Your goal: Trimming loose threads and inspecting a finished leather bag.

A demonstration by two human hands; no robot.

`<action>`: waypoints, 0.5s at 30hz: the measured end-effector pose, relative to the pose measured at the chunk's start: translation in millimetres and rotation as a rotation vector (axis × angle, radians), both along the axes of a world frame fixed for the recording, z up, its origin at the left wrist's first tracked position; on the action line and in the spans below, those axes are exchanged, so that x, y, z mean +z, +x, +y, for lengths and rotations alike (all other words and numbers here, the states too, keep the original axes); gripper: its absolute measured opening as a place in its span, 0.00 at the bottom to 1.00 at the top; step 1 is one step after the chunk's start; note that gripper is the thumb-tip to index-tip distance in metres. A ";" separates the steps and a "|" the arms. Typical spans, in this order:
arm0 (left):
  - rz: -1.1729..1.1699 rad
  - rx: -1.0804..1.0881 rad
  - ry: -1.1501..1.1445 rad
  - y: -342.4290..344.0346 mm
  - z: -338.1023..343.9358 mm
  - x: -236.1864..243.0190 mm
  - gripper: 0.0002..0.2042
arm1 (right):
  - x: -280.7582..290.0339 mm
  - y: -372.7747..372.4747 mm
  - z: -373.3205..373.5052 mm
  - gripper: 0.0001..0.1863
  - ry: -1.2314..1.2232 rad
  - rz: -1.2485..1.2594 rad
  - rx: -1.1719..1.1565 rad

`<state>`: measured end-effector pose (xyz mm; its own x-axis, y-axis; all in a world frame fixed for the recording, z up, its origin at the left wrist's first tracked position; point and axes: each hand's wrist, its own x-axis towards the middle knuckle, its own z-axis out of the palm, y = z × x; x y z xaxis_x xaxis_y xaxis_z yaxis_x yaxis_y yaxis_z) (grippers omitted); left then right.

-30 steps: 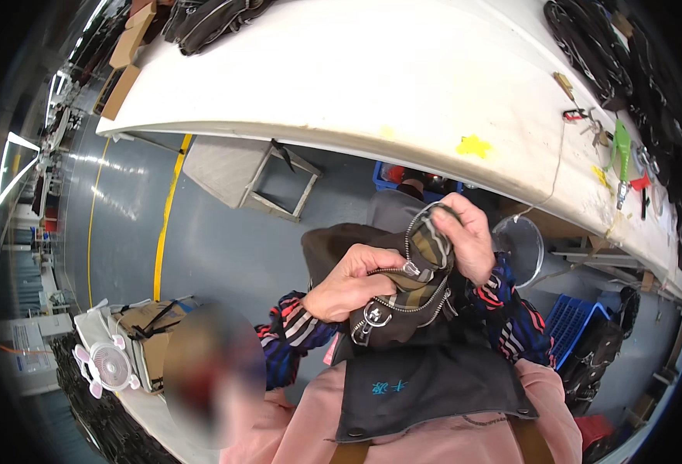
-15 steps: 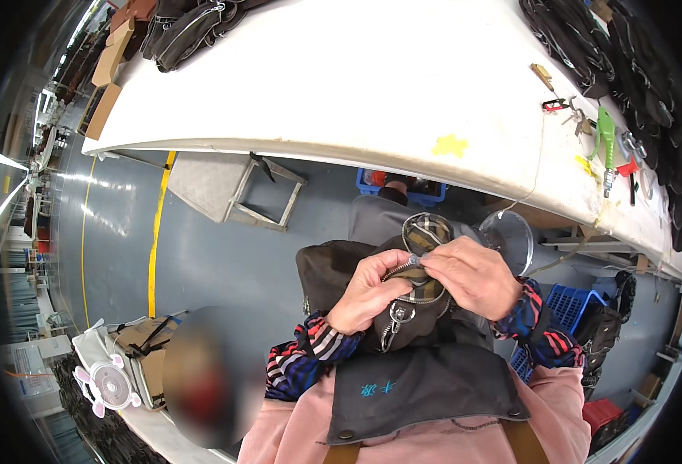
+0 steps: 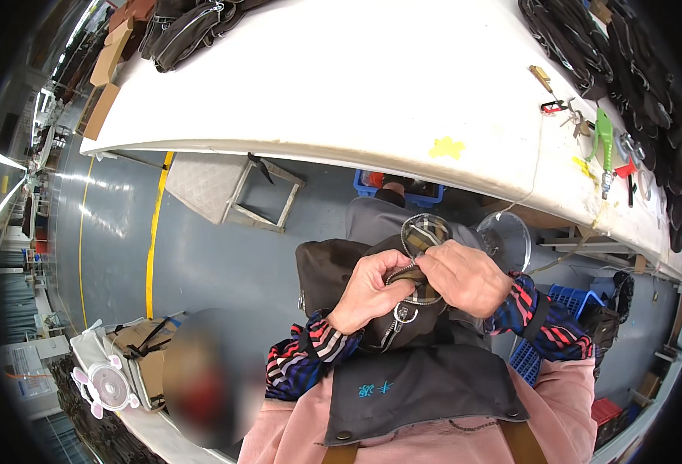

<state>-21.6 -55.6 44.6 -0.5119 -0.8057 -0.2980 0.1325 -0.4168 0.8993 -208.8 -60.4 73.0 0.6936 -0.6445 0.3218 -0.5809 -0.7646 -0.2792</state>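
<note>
On my lap lies a dark brown fabric bag [image 3: 329,267] with zips and a metal ring. Its zipped opening [image 3: 427,232] is spread, showing a plaid lining. My left hand [image 3: 372,290] pinches the zipper edge from the left, the thumb lying along the opening. From the right, my right hand [image 3: 465,277] closes its fingertips on the same zipped edge, close to the left fingertips. What lies right between the fingertips is too small to make out. A metal D-ring [image 3: 405,313] hangs on the bag just below my hands.
Ahead stands a white table [image 3: 318,77] with dark bags [image 3: 190,31] piled at its far left and right. A green-handled tool [image 3: 604,139] and keys lie at its right. A clear round container [image 3: 505,238], a stool [image 3: 267,193] and a blue crate [image 3: 573,305] stand nearby.
My right hand has shifted slightly left, and its forearm has swung a little. The left hand stays nearly in place on the bag's opening.
</note>
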 end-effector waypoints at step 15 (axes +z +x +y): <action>0.108 0.257 0.231 11.2 -13.9 -7.5 0.15 | -63.5 -151.0 -2.9 0.05 0.272 -0.987 -1.056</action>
